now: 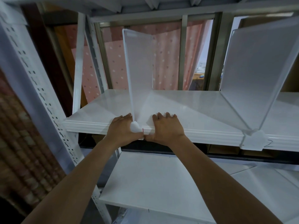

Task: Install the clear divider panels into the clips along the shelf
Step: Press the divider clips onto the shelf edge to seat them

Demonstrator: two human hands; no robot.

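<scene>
A clear divider panel (140, 65) stands upright on the white shelf (186, 107), its front lower corner seated in a white clip (135, 126) on the shelf's front edge. My left hand (122, 130) grips the edge just left of that clip, thumb under the lip. Just right of the clip, my right hand (166, 128) presses on the shelf with fingers spread on top and thumb below. A second clear panel (258, 70) stands further right in its own white clip (254, 140).
A perforated white upright (37, 88) rises at the left. A lower white shelf (153, 183) lies below my arms. Behind the shelf hangs a pink dotted curtain (165, 62). Another shelf runs overhead.
</scene>
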